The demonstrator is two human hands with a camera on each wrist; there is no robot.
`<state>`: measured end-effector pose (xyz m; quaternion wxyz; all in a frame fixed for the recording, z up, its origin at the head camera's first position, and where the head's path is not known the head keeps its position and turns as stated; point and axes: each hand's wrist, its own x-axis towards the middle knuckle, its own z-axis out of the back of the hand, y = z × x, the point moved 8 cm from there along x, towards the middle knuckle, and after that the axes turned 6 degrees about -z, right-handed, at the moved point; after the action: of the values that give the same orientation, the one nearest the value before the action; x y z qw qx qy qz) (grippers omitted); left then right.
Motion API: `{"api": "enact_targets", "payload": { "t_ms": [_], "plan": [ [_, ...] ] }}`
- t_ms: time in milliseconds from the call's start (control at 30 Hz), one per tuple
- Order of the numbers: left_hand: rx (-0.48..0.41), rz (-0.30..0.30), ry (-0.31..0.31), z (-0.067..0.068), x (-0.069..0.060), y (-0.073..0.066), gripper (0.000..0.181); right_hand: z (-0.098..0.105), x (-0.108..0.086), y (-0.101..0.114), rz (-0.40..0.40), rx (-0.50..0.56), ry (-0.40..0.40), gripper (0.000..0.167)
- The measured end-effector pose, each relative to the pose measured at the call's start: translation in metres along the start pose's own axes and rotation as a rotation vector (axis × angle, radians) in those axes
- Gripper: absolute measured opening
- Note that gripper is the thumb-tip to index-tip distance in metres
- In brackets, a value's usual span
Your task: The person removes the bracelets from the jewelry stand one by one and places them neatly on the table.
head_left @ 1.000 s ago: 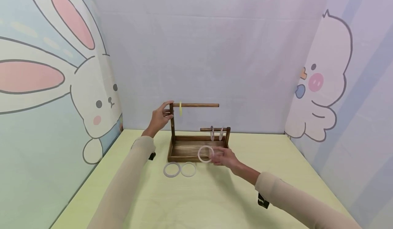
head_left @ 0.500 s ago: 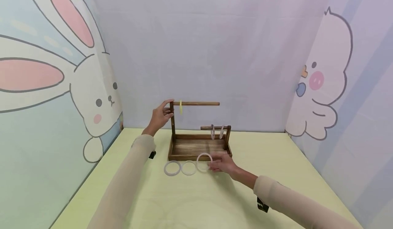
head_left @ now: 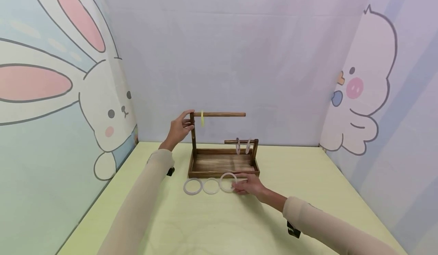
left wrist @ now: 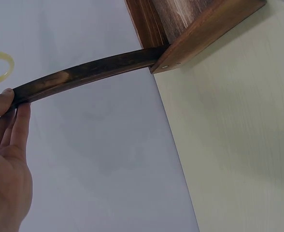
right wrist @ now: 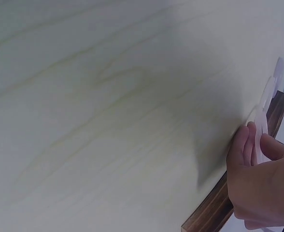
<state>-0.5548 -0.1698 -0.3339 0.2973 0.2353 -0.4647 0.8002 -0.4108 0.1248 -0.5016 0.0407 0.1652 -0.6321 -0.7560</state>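
Observation:
A dark wooden bangle rack has a shallow tray [head_left: 219, 163], a tall post [head_left: 193, 140] and a short post. My left hand [head_left: 176, 132] grips the top of the tall post, thumb and fingers on either side in the left wrist view. Just in front of the tray, my right hand [head_left: 251, 185] pinches the right side of a pale pinkish bangle [head_left: 221, 182], low at the table. Left of it lie a clear whitish bangle [head_left: 211, 193] and a lavender bangle [head_left: 185, 186]. In the right wrist view, fingers hide part of the held bangle [right wrist: 261, 122].
A yellow bangle [head_left: 202, 119] hangs on the upper rod [head_left: 224, 114]. On the lower rod [head_left: 230, 141] hang a purplish bangle [head_left: 237, 147] and a pale one [head_left: 248, 147]. The rack stands near the cloth backdrop [head_left: 219, 65], on a pale wooden table [head_left: 205, 224].
My right hand has brought the pinkish bangle down from over the tray's front edge to beside the clear whitish one. My left hand stays on the post.

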Motion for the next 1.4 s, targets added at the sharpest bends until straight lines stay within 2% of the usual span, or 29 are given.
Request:
{"api": "enact_targets", "payload": {
  "t_ms": [267,400,600,1067,1400],
  "plan": [
    [0.005,0.011,0.002,0.0,0.001,-0.001,0.07,0.002,0.0,-0.005,-0.002,0.011,0.016,0.051],
    [-0.001,0.02,0.002,0.0,0.0,-0.001,0.071,0.004,0.0,-0.009,-0.022,0.012,0.0,0.05],
    [-0.012,0.017,0.002,0.0,-0.001,-0.001,0.071,0.005,-0.003,-0.01,-0.008,0.006,-0.022,0.049],
    [-0.015,0.001,-0.001,0.001,-0.001,-0.003,0.07,0.014,-0.005,-0.015,0.057,0.019,-0.145,0.036],
    [-0.013,0.014,-0.002,0.001,-0.001,-0.004,0.07,0.016,-0.004,-0.016,0.05,-0.053,-0.213,0.032]
  ]
}}
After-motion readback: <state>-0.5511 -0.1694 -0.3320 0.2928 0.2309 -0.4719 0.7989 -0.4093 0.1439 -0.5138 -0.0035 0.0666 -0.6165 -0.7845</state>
